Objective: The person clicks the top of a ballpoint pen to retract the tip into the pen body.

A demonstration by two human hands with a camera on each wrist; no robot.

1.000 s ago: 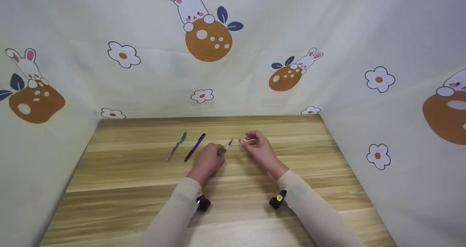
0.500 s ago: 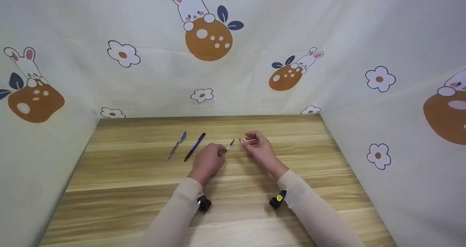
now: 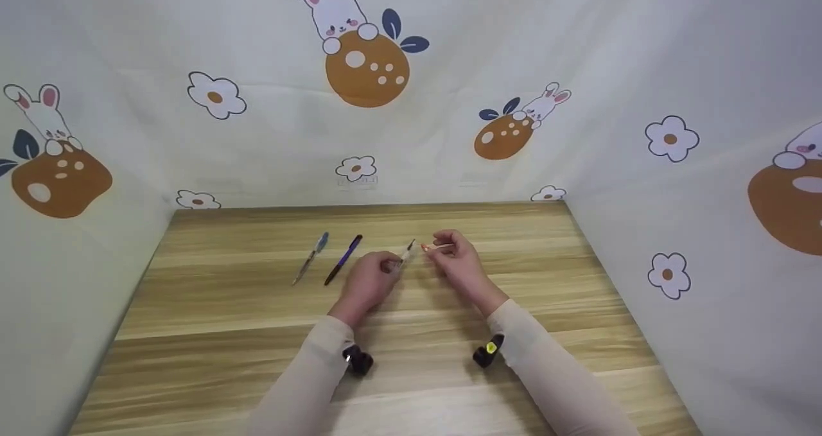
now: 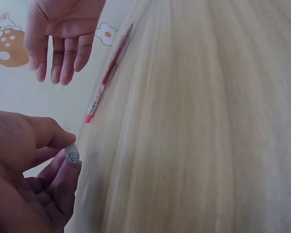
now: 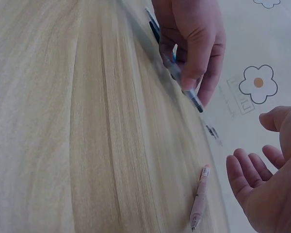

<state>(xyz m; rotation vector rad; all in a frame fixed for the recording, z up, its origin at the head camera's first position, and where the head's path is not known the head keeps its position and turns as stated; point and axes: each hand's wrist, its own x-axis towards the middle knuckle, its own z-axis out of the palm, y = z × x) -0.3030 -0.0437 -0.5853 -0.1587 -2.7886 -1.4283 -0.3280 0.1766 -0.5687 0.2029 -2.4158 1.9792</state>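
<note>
My left hand pinches a slim pen with a clear barrel and a dark end, held slanting between thumb and fingers. In the left wrist view the pale end of that pen pokes out past the fingertips. My right hand is spread with bent, parted fingers and grips nothing. Close to it a pinkish-red pen lies on the table, its orange-red end showing in the head view. That pen also appears in the left wrist view, below the right hand.
Left of the left hand, a purple-blue pen with dark ends and a clear pen with a blue cap lie side by side on the wood-grain table. A printed cloth hangs behind and along both sides.
The dark end of the clear pen in my left hand has shifted slightly away and to the right. The right hand and the pens lying on the table stay as they were.
</note>
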